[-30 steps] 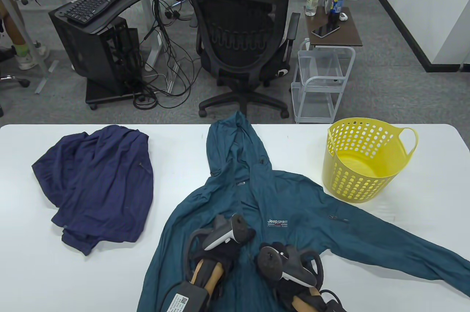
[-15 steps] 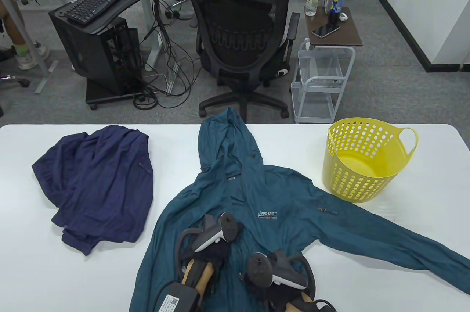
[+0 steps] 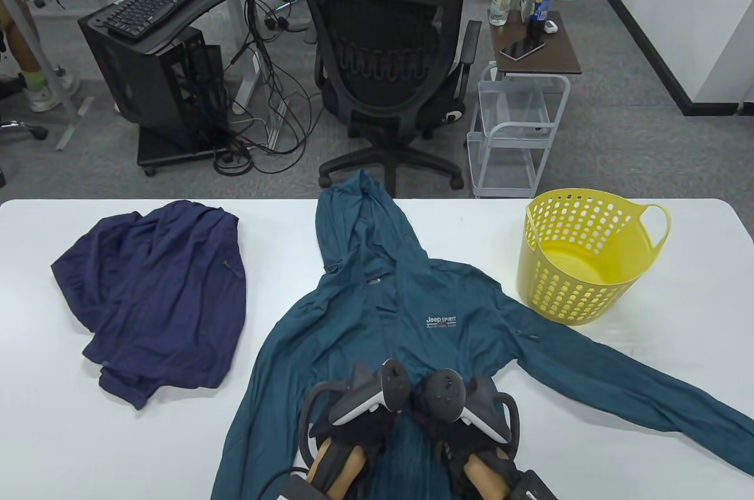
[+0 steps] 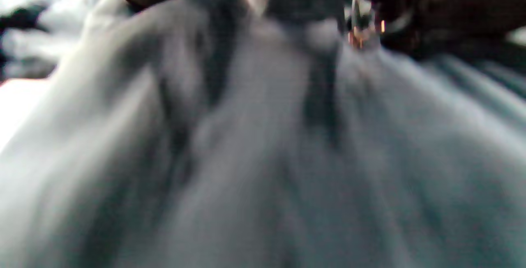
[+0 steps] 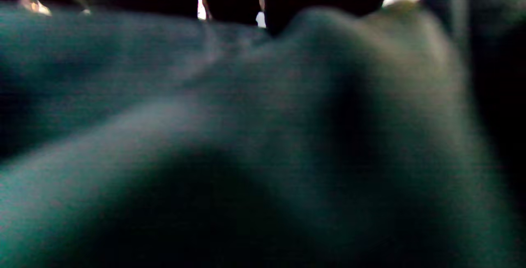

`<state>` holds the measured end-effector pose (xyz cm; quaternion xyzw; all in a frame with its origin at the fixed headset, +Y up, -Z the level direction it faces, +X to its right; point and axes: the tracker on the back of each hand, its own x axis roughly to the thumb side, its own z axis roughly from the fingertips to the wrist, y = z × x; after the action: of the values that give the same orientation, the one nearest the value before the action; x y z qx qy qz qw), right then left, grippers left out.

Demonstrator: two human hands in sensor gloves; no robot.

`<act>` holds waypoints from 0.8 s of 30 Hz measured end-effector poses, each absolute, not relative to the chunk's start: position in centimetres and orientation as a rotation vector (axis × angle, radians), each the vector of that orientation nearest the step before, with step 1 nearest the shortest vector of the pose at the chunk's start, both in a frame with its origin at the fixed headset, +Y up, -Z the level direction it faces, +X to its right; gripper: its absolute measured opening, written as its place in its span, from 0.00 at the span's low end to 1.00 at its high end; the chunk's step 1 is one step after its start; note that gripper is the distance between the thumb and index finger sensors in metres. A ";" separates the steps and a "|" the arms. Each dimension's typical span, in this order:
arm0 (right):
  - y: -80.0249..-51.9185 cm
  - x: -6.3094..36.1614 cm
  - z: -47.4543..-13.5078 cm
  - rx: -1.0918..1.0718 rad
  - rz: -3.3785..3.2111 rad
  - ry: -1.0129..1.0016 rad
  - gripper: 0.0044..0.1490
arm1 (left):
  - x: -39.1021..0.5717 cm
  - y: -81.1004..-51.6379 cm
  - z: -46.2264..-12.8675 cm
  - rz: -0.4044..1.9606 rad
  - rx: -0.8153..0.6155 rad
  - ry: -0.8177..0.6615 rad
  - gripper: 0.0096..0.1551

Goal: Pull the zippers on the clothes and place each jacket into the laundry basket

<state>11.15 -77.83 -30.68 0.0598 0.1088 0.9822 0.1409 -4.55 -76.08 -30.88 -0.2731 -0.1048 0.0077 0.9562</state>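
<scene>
On the white bench [image 3: 677, 464] a teal jacket [image 3: 447, 300] lies spread out, hood away from the person. Both the left hand [image 3: 359, 414] and right hand [image 3: 462, 414] rest side by side on its lower front; their grip cannot be told. A navy jacket [image 3: 159, 300] lies crumpled to the left, a yellow basket [image 3: 580, 255] stands on the right.

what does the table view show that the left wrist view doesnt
Only the table view shows the whole layout: the teal jacket spread flat with its hood toward the far edge, the crumpled navy jacket to its left, the empty yellow laundry basket to its right, and both the left hand and right hand side by side on the teal jacket's lower front.

Only the left wrist view shows, blurred, a small metallic glint at the fabric's top edge, possibly the zipper; I cannot tell.

Both show the teal fabric under the left hand.
</scene>
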 end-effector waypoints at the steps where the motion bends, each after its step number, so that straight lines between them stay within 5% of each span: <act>1: -77.9 11.4 -30.9 0.156 2.834 0.300 0.28 | -4.4 -76.5 -31.0 0.005 -0.560 -0.201 0.33; 24: -75.5 9.7 -27.6 0.471 2.957 0.154 0.27 | -5.4 -79.5 -38.1 -0.001 -0.579 -0.141 0.33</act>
<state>9.72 -75.47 -27.65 0.1568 0.0513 0.9837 0.0715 -5.36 -79.51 -38.08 -0.2854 -0.0694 -0.0007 0.9559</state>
